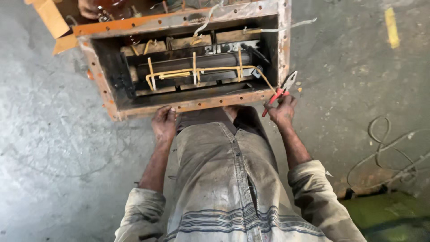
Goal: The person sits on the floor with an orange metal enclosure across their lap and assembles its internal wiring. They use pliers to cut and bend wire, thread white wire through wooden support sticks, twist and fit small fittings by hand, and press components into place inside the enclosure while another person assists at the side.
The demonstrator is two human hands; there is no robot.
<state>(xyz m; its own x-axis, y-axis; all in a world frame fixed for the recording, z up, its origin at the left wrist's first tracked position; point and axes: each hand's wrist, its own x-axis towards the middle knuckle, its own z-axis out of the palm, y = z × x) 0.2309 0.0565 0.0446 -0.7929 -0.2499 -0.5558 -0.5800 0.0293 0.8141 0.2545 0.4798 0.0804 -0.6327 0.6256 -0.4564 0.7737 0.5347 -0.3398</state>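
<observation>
The head camera looks straight down on a rusty orange metal casing (188, 105), an open-topped box standing on the grey concrete floor (53, 148). Inside the casing lies a dark coil assembly (197, 65), bound with yellowish strips (194, 69) that run across and over it.

The left hand (164, 123) rests on the near rim of the casing, towards its left corner, fingers (166, 110) curled over the flange and holding nothing else.

The right hand (282, 112) is just outside the near right corner of the casing, its fingers closed round the red handles of a pair of pliers (282, 92). The pliers point up and away from the person, their metal nose slightly parted and clear of the casing's right wall. A thin yellowish strand (267, 80) comes out of the casing by that corner and runs towards the pliers; whether the two touch is hard to tell.

Beyond the far rim of the casing, at its left end, another person's hand (88, 9) shows partly. Well to the right of the casing, loose wire (385, 148) loops on the floor.
</observation>
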